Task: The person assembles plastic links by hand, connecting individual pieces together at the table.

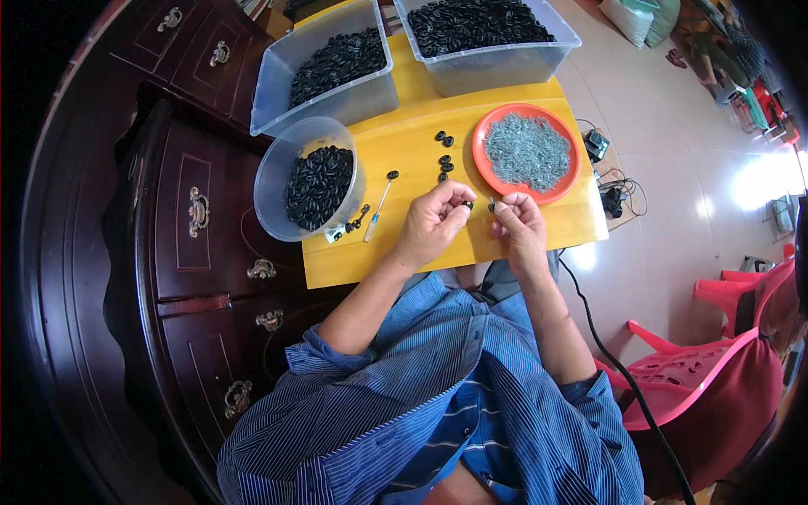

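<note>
Landmark: the orange plate (575, 160), heaped with small grey pieces (526, 150), on the yellow bench (404, 147).

Left hand (431, 222): off the plate's near-left side, thumb and forefinger pinched on a small black piece (470, 204). Right hand (525, 231): at the plate's near edge, thumb and fingers pinched together on a small item (493, 205), too fine to identify.

Key relation: the two held bits face each other at about the same level, a short gap between, both just off the plate's near-left rim. The black piece lies to the left of the right hand's item. Its long axis cannot be made out. The right hand is nearer the plate and its grey pieces; the left is nearer the loose black ovals (447, 167), which lie in a rough line left of the plate.
</note>
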`<state>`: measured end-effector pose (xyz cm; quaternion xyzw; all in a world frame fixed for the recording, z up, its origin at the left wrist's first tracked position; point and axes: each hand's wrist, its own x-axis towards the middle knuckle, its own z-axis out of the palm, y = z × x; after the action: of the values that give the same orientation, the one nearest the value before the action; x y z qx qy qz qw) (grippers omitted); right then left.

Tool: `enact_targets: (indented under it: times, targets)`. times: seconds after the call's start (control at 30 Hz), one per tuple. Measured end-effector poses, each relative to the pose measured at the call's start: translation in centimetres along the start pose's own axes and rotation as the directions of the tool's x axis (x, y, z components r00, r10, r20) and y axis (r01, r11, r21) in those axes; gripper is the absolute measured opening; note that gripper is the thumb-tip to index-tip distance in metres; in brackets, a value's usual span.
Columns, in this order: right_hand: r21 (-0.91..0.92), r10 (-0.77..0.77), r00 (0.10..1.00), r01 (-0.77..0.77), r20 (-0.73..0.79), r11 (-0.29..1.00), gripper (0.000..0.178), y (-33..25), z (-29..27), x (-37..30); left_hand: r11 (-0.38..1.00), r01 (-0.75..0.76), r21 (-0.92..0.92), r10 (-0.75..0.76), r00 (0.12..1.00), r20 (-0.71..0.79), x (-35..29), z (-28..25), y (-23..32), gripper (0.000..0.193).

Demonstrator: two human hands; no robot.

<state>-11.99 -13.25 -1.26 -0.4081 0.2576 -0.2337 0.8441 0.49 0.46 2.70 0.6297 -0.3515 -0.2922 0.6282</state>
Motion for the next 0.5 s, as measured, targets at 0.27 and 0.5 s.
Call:
enact_targets:
  times: [0.27,0.5]
  targets:
    - [0.028,-0.002,1.0,0.002,0.011,1.0,0.016,0.4,-0.3,0.3,1.0,0.022,0.006,-0.022,1.0,-0.018,0.1,0.5,-0.5,0.018]
    - [0.026,-0.004,1.0,0.004,0.006,1.0,0.016,0.1,-0.2,0.2,0.999,0.024,-0.029,-0.024,1.0,-0.008,0.3,0.4,-1.1,0.016]
